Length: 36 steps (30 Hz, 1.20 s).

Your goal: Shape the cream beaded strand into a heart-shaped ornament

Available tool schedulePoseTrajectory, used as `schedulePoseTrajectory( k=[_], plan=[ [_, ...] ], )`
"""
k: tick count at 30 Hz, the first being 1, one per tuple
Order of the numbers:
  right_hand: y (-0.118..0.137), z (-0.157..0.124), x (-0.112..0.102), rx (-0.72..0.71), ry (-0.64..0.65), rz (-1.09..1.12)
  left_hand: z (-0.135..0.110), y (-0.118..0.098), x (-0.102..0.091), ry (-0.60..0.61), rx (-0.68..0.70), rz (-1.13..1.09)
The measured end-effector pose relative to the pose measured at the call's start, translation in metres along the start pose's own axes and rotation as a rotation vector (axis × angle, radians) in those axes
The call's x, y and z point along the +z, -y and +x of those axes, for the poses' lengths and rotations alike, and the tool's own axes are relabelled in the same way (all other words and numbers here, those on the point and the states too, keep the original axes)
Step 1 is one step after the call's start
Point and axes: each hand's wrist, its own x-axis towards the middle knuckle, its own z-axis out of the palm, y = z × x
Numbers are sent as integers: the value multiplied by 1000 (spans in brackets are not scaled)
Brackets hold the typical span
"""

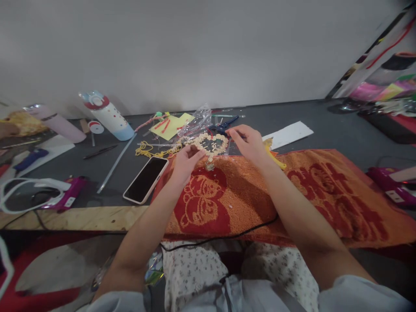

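A cream beaded heart (210,144), hollow in the middle, sits between the fingers of both hands, above the towel's (247,190) far edge. The left hand (186,164) pinches its lower-left rim. The right hand (248,143) has its fingers curled just beside the right lobe; I cannot tell whether they grip it.

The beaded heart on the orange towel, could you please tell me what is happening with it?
A seated person has the beaded heart at the far edge of the orange towel. The left hand pinches its lower edge; the right hand is curled by its upper right side, and whether it grips anything is unclear. A phone lies screen up just left of the towel.
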Motion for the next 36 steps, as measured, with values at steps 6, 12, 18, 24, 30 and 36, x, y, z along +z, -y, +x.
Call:
schedulePoseTrajectory(
  k=[6,12,18,24,30,36],
  plan=[
    [6,0,1,156,126,138,-3,0,0,155,23,105],
    [6,0,-2,301,309,352,-7,-3,2,263,-6,178],
    [3,3,-6,295,241,448,-6,-1,1,262,-4,179],
    [4,5,-12,277,181,478,-5,3,1,236,-23,167],
    [19,9,-12,239,259,422,-4,5,2,230,-41,179],
    [42,23,-17,158,294,336,-1,9,1,194,-26,83]
  ],
)
